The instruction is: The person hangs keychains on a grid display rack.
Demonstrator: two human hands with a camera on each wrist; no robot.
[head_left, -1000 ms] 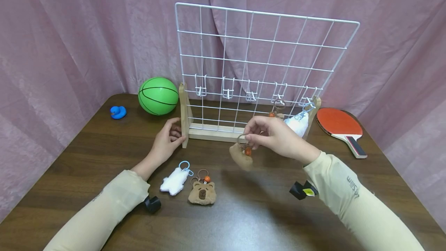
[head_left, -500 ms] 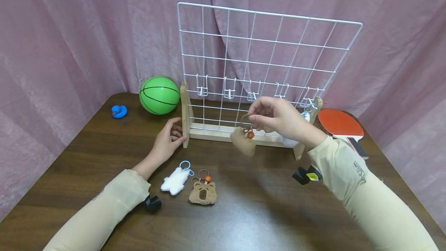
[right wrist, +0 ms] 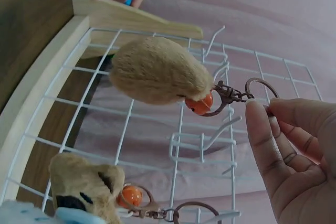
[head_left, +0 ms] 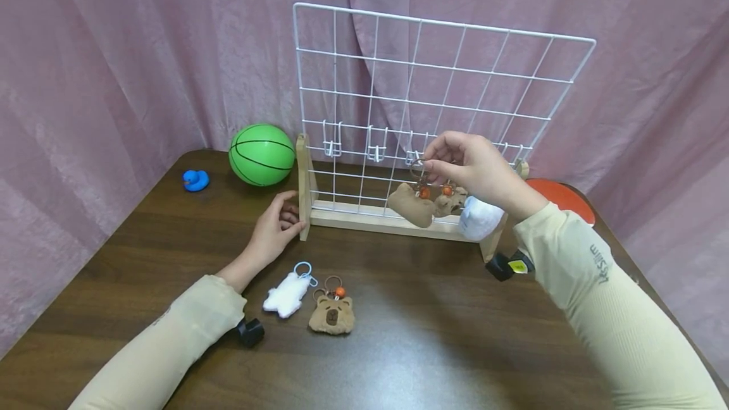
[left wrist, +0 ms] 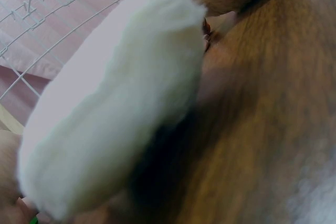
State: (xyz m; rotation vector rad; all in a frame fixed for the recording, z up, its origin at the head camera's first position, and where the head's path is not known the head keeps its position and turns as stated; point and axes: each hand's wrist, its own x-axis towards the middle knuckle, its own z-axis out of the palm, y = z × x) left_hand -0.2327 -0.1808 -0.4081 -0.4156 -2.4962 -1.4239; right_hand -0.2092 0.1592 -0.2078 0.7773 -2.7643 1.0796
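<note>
My right hand (head_left: 469, 166) pinches the metal ring of a brown plush keychain (right wrist: 160, 72) between thumb and fingertips. The plush dangles with its orange bead in front of a white wire grid rack (head_left: 393, 90), close to the middle hook (right wrist: 202, 140). Another brown bear keychain (right wrist: 86, 182) and a white plush keychain (head_left: 480, 217) hang at the rack's right. My left hand (head_left: 273, 223) grips the left wooden upright (head_left: 303, 188) of the stand, thumb in front. On the table lie a white plush keychain (head_left: 286, 295) with a blue ring and a capybara-like brown plush keychain (head_left: 331, 315).
Two hooks (head_left: 332, 144) on the grid's left carry nothing. A green ball (head_left: 262, 154) and a blue rubber duck (head_left: 195, 180) stand at the back left. A red table tennis paddle (head_left: 560, 198) lies at the right, partly behind the right forearm. Pink curtains (head_left: 142, 49) hang behind.
My right hand has lifted the brown plush keychain upward and slightly right, toward the hooks. The left hand stays on the upright.
</note>
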